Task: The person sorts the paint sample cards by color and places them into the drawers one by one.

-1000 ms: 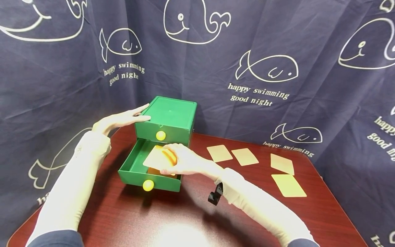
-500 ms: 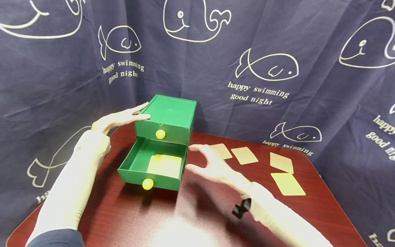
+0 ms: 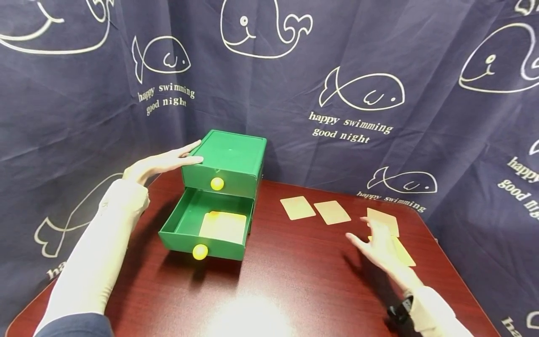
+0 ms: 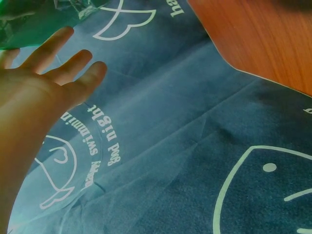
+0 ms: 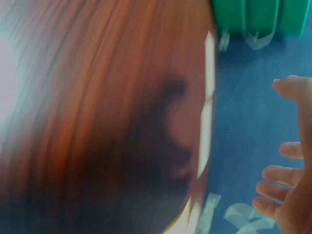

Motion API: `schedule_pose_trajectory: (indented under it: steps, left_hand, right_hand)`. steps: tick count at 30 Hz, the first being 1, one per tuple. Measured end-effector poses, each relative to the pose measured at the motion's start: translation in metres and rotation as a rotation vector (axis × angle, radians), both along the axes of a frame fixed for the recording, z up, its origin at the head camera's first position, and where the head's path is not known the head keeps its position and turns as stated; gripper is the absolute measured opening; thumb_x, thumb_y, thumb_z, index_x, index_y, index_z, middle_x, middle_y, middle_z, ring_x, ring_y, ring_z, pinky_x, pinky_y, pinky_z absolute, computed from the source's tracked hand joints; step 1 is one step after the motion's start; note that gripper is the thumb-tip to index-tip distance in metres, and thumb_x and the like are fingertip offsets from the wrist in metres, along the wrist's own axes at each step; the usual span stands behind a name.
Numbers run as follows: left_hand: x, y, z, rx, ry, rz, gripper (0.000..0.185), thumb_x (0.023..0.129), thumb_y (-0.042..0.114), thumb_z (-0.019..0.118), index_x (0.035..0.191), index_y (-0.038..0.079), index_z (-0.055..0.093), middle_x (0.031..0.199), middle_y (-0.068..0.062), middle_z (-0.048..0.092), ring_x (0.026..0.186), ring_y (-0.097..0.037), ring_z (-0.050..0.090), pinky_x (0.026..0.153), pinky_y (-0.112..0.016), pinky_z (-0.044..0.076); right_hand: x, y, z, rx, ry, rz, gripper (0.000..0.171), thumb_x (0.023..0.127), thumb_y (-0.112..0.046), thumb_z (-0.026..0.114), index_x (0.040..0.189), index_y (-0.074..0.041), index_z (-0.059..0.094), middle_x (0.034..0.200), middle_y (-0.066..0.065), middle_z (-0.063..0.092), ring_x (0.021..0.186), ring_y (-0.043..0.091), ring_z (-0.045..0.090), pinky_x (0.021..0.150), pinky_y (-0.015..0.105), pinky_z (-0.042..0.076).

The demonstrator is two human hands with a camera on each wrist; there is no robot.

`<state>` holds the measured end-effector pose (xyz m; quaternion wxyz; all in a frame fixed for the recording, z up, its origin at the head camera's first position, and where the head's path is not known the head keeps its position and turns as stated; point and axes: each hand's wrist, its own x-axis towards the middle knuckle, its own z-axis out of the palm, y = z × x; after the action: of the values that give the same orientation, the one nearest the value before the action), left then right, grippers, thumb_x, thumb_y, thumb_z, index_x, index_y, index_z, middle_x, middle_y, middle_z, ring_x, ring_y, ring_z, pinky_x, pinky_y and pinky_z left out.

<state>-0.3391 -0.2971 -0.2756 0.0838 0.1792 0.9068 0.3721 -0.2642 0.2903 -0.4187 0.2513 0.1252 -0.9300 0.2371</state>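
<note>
A small green drawer cabinet point(image 3: 230, 150) stands on the left of the table, each drawer with a yellow round knob. My left hand point(image 3: 160, 164) rests on its top left edge, fingers fairly straight. The lower drawer point(image 3: 227, 249) is pulled out, with pale cards point(image 3: 223, 228) lying in it. Over on the right, my right hand point(image 3: 382, 245) hovers with spread fingers and holds nothing. It partly covers a pale card point(image 3: 385, 220) and a yellow card point(image 3: 405, 255). The right wrist view shows the same hand point(image 5: 295, 195) above the table.
Two more pale cards, the left card point(image 3: 298, 208) and the right card point(image 3: 332, 212), lie apart near the table's back edge. A dark blue curtain point(image 3: 278, 98) with white whale and fish drawings hangs close behind the table point(image 3: 303, 281).
My right hand has let go of a pale card in the lower drawer, come out, and moved right to above the cards there. My left hand has stayed on the cabinet.
</note>
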Motion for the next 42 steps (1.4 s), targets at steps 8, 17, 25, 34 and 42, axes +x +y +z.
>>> schedule_pose_trajectory:
  steps: [8, 17, 25, 34, 42]
  left_hand:
    - [0.003, -0.001, -0.001, 0.004, -0.019, 0.02, 0.077, 0.097, 0.052, 0.047, 0.156, 0.031, 0.002, 0.165, 0.0, 0.004, 0.151, -0.032, 0.007, 0.12, -0.056, 0.009]
    - [0.004, 0.0, -0.002, -0.006, -0.031, 0.027, 0.079, 0.095, 0.057, 0.048, 0.156, 0.034, 0.002, 0.164, 0.003, 0.004, 0.151, -0.028, 0.007, 0.12, -0.057, 0.011]
    - [0.006, 0.0, -0.001, -0.001, -0.054, 0.056, 0.078, 0.093, 0.061, 0.049, 0.153, 0.043, 0.003, 0.164, 0.005, 0.005, 0.151, -0.025, 0.007, 0.12, -0.057, 0.01]
    - [0.008, -0.001, 0.0, 0.021, -0.068, 0.056, 0.078, 0.093, 0.061, 0.049, 0.153, 0.043, 0.003, 0.164, 0.001, 0.008, 0.151, -0.024, 0.007, 0.12, -0.058, 0.009]
    - [0.004, -0.002, -0.001, 0.002, -0.05, 0.043, 0.079, 0.093, 0.06, 0.05, 0.154, 0.039, 0.004, 0.164, 0.006, 0.009, 0.15, -0.022, 0.009, 0.12, -0.057, 0.011]
  right_hand:
    - [0.002, 0.077, -0.024, 0.18, -0.337, -0.286, 0.105, 0.072, -0.069, 0.068, 0.138, 0.005, 0.034, 0.124, 0.039, 0.043, 0.109, 0.058, 0.04, 0.081, 0.069, 0.038]
    - [-0.004, 0.092, -0.028, 0.199, -0.457, -0.373, 0.11, 0.068, -0.074, 0.068, 0.123, 0.016, 0.037, 0.11, 0.043, 0.049, 0.098, 0.056, 0.044, 0.067, 0.061, 0.041]
    - [-0.006, 0.086, -0.029, 0.177, -0.416, -0.363, 0.102, 0.069, -0.067, 0.072, 0.12, 0.016, 0.04, 0.108, 0.043, 0.051, 0.094, 0.056, 0.049, 0.067, 0.062, 0.045]
    - [-0.01, 0.043, -0.014, 0.07, -0.3, -0.209, 0.095, 0.07, -0.053, 0.08, 0.128, 0.007, 0.036, 0.094, 0.026, 0.056, 0.077, 0.04, 0.059, 0.06, 0.048, 0.05]
    - [-0.005, -0.011, 0.015, 0.08, -0.319, -0.081, 0.106, 0.074, -0.055, 0.076, 0.144, 0.008, 0.027, 0.124, 0.03, 0.057, 0.108, 0.044, 0.057, 0.082, 0.059, 0.05]
